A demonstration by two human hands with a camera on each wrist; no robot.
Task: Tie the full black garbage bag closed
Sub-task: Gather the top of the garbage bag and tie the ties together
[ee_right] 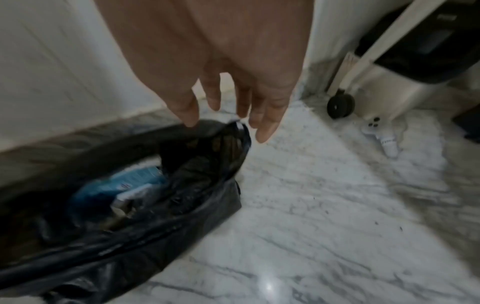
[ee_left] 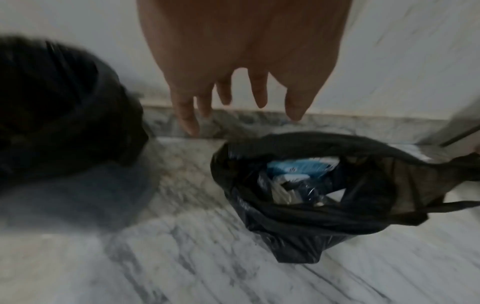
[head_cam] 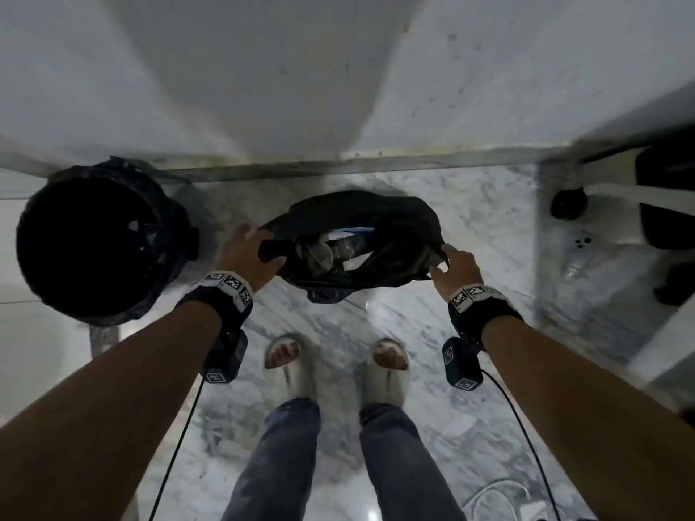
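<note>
The black garbage bag (head_cam: 395,212) stands on the marble floor near the wall, its mouth wide open. Blue and white packaging (ee_left: 293,168) shows inside. My left hand (head_cam: 259,250) hovers at the left end of the bag's rim; in the left wrist view the left hand (ee_left: 241,115) has straight fingers and a gap above the bag (ee_left: 298,226). My right hand (head_cam: 442,261) is at the right corner of the rim. In the right wrist view the right hand (ee_right: 228,129) is spread around that corner of the bag (ee_right: 130,246), thumb touching the rim, not gripping.
A round bin lined with a black bag (head_cam: 94,250) stands to the left against the wall skirting (head_cam: 338,163). A wheeled white cart (head_cam: 568,204) and a small white object (head_cam: 583,242) lie to the right. My slippered feet (head_cam: 286,362) stand just behind the bag.
</note>
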